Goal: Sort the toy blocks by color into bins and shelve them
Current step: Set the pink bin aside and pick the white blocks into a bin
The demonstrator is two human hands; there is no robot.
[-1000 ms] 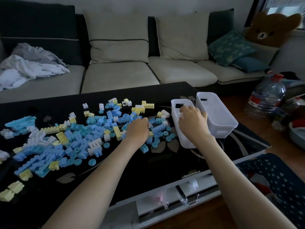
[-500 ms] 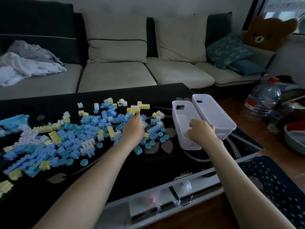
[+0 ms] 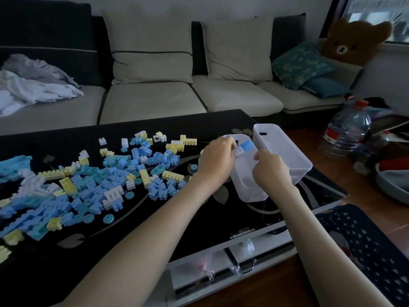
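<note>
A: Head cam: left hand (image 3: 215, 160) pinching a white block (image 3: 239, 152) with a blue block (image 3: 247, 145) stuck to it, held over the near bin (image 3: 250, 191).

B: Right hand?

A: Right hand (image 3: 271, 170) curled over the same bin, fingers down inside it. Can't tell if it's gripping anything.

B: Bins?

A: Two white bins touching side by side at the right end of the black table (image 3: 137, 220); far bin (image 3: 294, 160) on the right. Block pile (image 3: 88, 180), blue, yellow and white, spread across the table's left half. Sofa (image 3: 155, 103) beyond, water jug (image 3: 347, 134) on the floor at right.
</note>
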